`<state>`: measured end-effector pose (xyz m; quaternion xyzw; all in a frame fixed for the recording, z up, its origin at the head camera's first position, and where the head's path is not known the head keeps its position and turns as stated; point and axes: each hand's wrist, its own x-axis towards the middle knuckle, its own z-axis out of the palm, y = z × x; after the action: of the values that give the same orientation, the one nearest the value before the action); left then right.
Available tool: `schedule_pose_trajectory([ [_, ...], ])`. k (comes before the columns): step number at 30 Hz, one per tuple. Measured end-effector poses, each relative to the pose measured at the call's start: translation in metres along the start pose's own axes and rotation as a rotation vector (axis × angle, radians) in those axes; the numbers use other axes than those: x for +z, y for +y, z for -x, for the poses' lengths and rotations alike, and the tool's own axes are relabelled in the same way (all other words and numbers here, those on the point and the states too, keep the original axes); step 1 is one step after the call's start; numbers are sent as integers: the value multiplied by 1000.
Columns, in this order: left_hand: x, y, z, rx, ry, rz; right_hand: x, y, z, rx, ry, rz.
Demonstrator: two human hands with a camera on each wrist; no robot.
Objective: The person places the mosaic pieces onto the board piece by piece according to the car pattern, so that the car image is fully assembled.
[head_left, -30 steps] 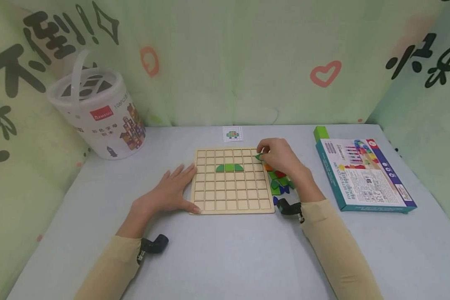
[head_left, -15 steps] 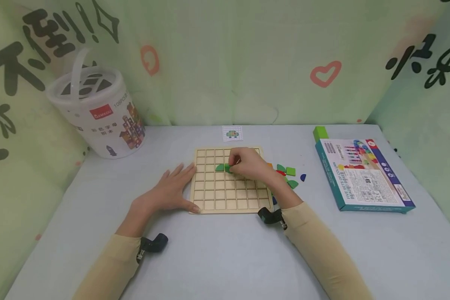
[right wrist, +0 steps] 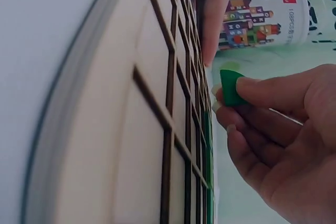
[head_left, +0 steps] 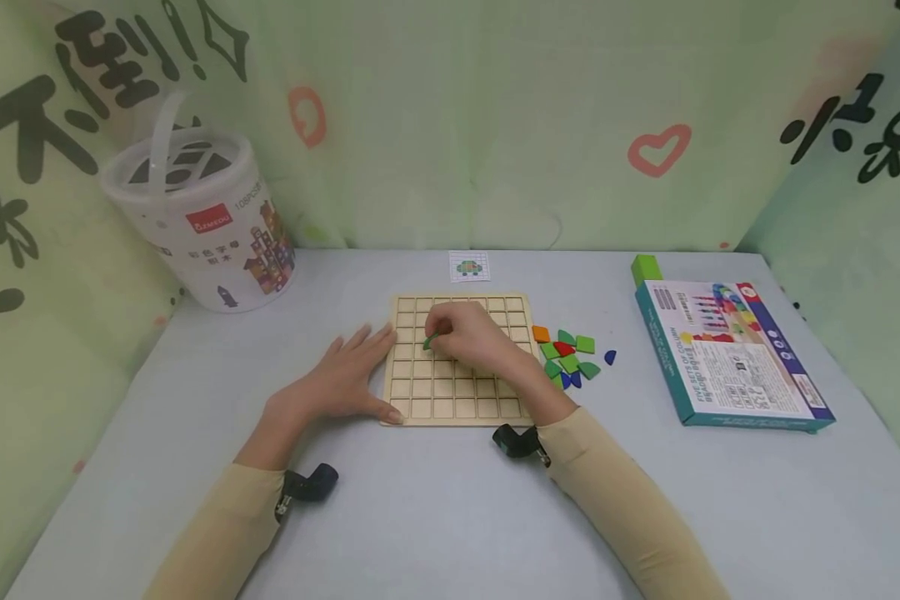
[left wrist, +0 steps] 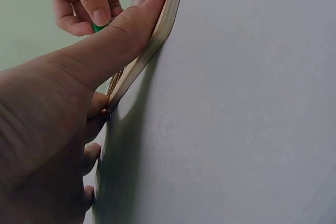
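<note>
Head view: right hand point(head_left: 467, 335) pinches green curved-edged piece point(head_left: 429, 342) over wooden grid board point(head_left: 453, 408) at ten o'clock, left hand point(head_left: 343, 379) spread at nine.

The right grip point(head_left: 467, 335) is really travelling! A second ago it was out at the board's point(head_left: 422, 388) upper right edge, by the loose pieces point(head_left: 569, 363); half a second ago, over the middle; now it's left of centre, the pinched green piece point(head_left: 430, 342) carried along with it. Down goes the curtain on the green row point(right wrist: 207, 140): all three showed at first, and now the grip covers them in the head view. The forearm point(head_left: 543, 392) and black wrist camera point(head_left: 516, 442) have swung left too, and out pops the blue pair point(head_left: 575, 380), hidden half a second ago!
</note>
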<state>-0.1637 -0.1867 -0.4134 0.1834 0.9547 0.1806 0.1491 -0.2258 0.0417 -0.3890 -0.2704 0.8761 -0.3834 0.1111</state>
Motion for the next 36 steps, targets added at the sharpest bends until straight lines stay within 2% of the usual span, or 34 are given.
schedule_pose_trajectory([
  [6,0,-1,-1,0,-6,-1,11,-5,-8,-4,45,46],
  [13,1,-1,-3,2,-3,-3,18,-8,-8,31,82,140],
  [18,1,-1,-3,0,-5,-3,19,-8,-7,-5,46,227],
  [21,2,-2,-2,1,-4,-4,18,-9,-5,-12,13,235],
  [29,5,-2,-3,-7,6,-12,-8,3,13,38,-12,201],
  [32,3,0,-1,-6,10,-14,-26,13,24,72,7,198],
  [36,1,2,0,-10,5,-13,-50,30,44,128,57,258],
])
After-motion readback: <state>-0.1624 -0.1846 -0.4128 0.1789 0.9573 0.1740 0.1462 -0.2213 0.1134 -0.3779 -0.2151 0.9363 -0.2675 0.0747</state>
